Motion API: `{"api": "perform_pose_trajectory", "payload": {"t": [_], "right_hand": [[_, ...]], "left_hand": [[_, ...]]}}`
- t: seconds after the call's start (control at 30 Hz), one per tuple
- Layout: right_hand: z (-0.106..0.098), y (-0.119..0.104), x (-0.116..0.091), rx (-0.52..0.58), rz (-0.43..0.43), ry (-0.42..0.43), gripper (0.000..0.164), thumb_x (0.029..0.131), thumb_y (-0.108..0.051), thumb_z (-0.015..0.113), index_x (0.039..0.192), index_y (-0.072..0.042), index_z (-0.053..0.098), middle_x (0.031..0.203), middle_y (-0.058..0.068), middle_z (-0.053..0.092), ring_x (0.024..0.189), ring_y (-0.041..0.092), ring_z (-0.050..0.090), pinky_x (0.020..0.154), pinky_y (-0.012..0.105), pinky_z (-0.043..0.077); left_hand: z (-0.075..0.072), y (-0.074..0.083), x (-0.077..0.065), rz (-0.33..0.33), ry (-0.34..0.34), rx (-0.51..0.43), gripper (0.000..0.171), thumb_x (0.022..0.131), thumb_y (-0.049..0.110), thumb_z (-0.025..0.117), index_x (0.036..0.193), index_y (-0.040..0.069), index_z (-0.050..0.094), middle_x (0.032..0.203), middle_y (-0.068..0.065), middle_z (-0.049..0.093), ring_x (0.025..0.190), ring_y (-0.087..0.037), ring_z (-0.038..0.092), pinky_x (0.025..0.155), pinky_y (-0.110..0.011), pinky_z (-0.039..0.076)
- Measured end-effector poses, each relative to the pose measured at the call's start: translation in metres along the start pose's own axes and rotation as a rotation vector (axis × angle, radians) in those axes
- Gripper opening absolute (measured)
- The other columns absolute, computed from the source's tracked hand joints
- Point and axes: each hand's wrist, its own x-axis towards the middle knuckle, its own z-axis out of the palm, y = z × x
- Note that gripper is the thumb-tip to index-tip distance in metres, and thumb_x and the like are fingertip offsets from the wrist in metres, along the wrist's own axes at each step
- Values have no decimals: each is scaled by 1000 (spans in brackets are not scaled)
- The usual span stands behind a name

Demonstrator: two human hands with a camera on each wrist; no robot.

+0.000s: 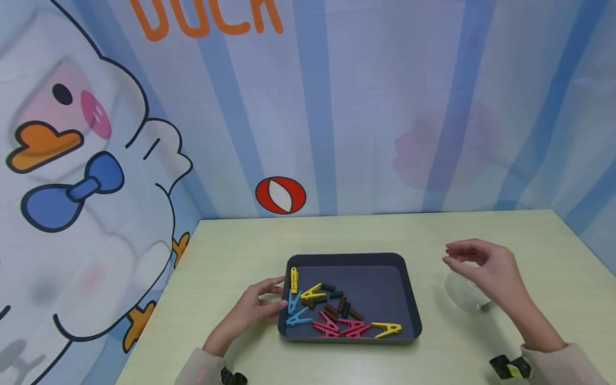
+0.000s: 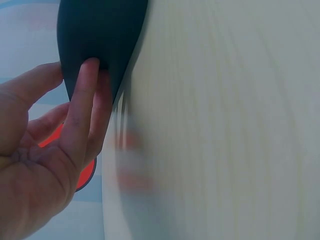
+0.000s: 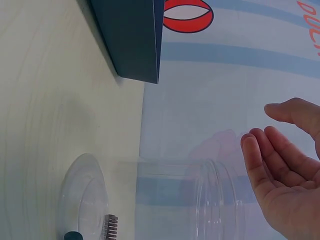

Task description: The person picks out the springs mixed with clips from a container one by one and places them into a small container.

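My left hand (image 1: 257, 305) grips the left side of a dark grey tray (image 1: 346, 260); in the left wrist view its fingers (image 2: 82, 100) press the tray's outer wall. Inside the tray lie yellow plastic clips (image 1: 387, 329), blue clips (image 1: 298, 317), pink clips (image 1: 353, 327) and several black and brown coil springs (image 1: 330, 311). My right hand (image 1: 493, 275) hovers over a clear plastic jar (image 1: 460, 291), thumb and fingers apart with nothing between them. In the right wrist view, a brown spring (image 3: 110, 227) and a dark piece (image 3: 73, 235) are at the jar's base.
Tray and jar stand on a pale wood-grain table (image 1: 250, 240), the jar to the tray's right. Behind the table hangs a blue striped cloth (image 1: 361, 107) with a printed duck (image 1: 139, 224) and a red ball print (image 1: 280, 195).
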Motion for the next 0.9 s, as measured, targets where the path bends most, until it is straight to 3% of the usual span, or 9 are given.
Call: {"api": "perform_pose_trajectory", "payload": {"t": [0.2,0.4,0.9], "right_hand": [[5,-2,-1,-21,-16,-23,30,84,-4,80,113,0,72,96,3,73,78,-1,65,65,13,52],[11,-6,-2,-15,-32,-41,26,83,-4,81,108,-2,73,97,6,73,78,1,66,62,16,52],[31,-13,-3,32,-28,-106,22,82,-1,81,102,1,73,98,16,72,79,6,67,71,15,55]], "left_hand": [[0,0,0,0,2,1,61,96,10,68,149,0,42,130,-28,55,81,-28,70,71,-40,61],[0,-1,0,-1,8,5,61,95,11,69,149,1,43,129,-26,56,80,-27,70,71,-40,61],[0,-1,0,7,3,5,60,96,10,68,149,0,42,131,-28,55,83,-29,70,71,-39,61]]}}
